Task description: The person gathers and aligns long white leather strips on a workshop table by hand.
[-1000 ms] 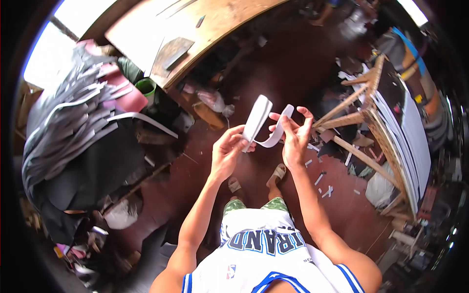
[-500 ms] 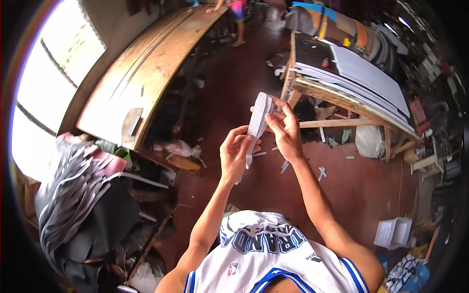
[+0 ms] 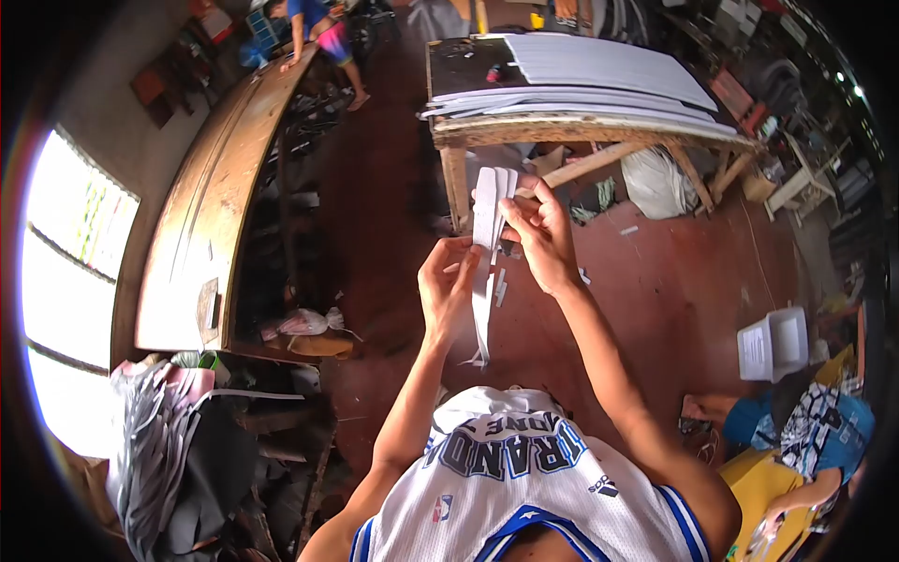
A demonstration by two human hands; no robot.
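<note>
Your 2 hands are raised in front of your chest over the red floor (image 3: pixel 693 281). Your right hand (image 3: pixel 543 239) pinches the top of a bundle of white strips (image 3: pixel 489 208), held upright. Your left hand (image 3: pixel 448 281) grips 1 strip (image 3: pixel 481 314) that hangs down from it. Beyond them a wooden tabletop (image 3: pixel 581 131) carries stacked white sheets (image 3: pixel 599 70). A long workbench (image 3: pixel 211 215) runs along your left.

Long wooden bench (image 3: pixel 201 234) by window, table (image 3: pixel 562 131) w/ stacked grey sheets (image 3: pixel 599 66), white bin (image 3: pixel 773 345), grey strip pile (image 3: pixel 154 440).
</note>
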